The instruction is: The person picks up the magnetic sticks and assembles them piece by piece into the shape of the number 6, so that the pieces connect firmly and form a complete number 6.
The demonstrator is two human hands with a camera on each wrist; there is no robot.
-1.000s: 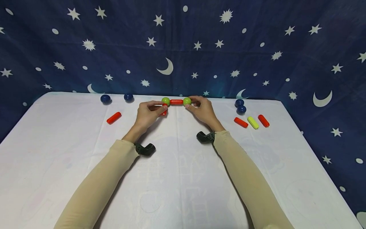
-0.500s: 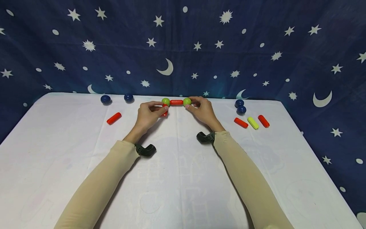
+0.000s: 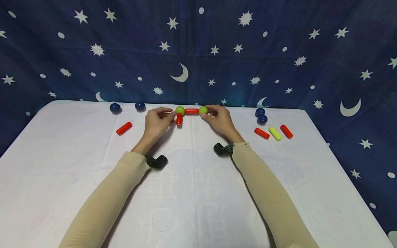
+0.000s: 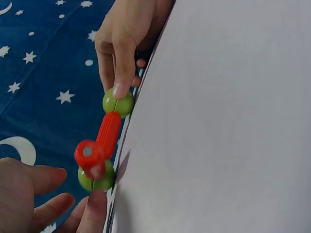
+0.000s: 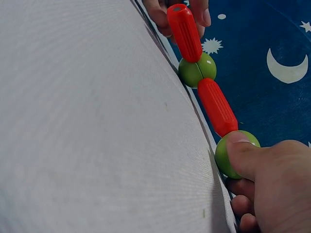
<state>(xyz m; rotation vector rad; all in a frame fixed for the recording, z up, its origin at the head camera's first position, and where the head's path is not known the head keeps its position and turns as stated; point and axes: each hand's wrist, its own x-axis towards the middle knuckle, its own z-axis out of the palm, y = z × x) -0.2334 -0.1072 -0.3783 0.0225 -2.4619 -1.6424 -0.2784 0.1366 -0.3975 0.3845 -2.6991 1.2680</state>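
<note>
Fingers (image 5: 241,205): right hand (image 3: 221,120) pinching one of two green balls (image 3: 203,110), left hand (image 3: 156,123) spread; five red rods (image 3: 191,111).

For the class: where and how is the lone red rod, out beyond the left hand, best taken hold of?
Probably by the middle of the red rod, from above, fingers across its long sides: it lies flat and slanted, touching no other piece, leaving both sides accessible.
</note>
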